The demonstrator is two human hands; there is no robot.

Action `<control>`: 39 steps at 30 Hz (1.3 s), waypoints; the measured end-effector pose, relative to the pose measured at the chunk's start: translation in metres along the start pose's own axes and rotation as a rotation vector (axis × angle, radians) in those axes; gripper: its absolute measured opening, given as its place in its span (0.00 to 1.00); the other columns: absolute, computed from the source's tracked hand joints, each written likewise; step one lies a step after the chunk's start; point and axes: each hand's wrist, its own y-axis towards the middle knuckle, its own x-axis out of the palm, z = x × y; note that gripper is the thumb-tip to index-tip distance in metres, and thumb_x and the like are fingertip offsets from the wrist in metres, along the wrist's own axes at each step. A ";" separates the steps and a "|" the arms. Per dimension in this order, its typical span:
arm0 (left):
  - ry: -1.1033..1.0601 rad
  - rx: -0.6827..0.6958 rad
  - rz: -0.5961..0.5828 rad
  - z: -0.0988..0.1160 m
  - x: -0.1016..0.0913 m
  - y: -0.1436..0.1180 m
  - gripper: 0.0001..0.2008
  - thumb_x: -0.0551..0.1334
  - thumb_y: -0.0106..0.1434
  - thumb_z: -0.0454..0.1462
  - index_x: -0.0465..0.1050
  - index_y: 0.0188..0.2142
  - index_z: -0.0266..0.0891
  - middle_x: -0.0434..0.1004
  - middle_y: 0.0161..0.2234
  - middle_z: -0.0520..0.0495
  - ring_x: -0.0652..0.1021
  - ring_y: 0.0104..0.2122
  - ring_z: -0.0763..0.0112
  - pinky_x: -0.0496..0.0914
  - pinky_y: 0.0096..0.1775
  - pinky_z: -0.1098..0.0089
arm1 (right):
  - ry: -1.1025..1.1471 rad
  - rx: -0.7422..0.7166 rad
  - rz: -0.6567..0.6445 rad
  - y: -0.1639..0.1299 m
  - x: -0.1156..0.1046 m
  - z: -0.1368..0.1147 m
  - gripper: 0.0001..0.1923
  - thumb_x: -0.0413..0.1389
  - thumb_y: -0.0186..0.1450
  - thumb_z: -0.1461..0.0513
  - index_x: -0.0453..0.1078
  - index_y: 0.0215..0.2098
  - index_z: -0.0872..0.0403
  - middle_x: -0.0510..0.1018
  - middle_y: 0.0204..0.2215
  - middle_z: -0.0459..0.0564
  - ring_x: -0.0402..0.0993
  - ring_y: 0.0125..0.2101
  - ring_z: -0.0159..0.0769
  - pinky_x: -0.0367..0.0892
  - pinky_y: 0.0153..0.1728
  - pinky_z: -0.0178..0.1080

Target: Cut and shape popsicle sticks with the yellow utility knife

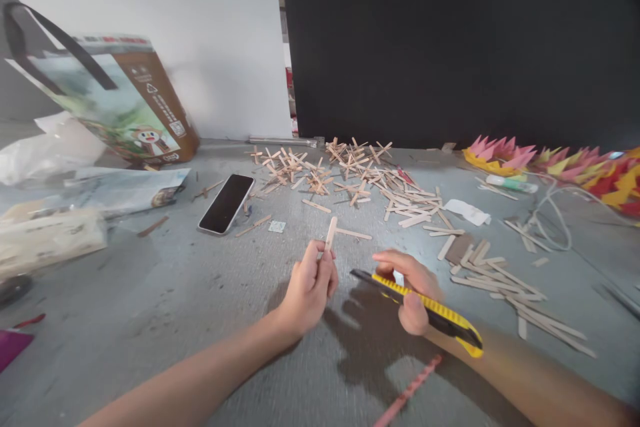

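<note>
Near the middle of the grey table, my left hand point(311, 283) is closed around a wooden craft stick point(331, 233), whose rounded end points up and away from me. To its right, my right hand point(413, 287) grips a yellow and black utility knife point(430, 310) across the palm, with the thumb against its side. The knife's dark tip points left toward my left hand, apart from the stick. Another craft stick point(354, 234) lies on the table just beyond my left hand. Below my right hand lies a pink patterned strip point(407, 392).
Crossed sticks point(320, 177) and loose sticks point(505, 283) cover the back and right. A phone point(227, 204) lies left of centre. A carrier bag point(125, 100) and plastic packets point(55, 233) stand left; folded-paper pieces point(500, 153), a glue tube point(511, 183) and a cable point(545, 213) lie right.
</note>
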 end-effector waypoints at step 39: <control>0.241 -0.055 -0.137 -0.001 -0.002 -0.009 0.20 0.44 0.80 0.50 0.60 0.35 0.44 0.62 0.22 0.58 0.63 0.22 0.73 0.59 0.29 0.72 | 0.162 0.175 -0.102 0.004 0.021 -0.034 0.13 0.57 0.73 0.65 0.69 0.54 0.49 0.80 0.41 0.50 0.79 0.29 0.33 0.77 0.32 0.37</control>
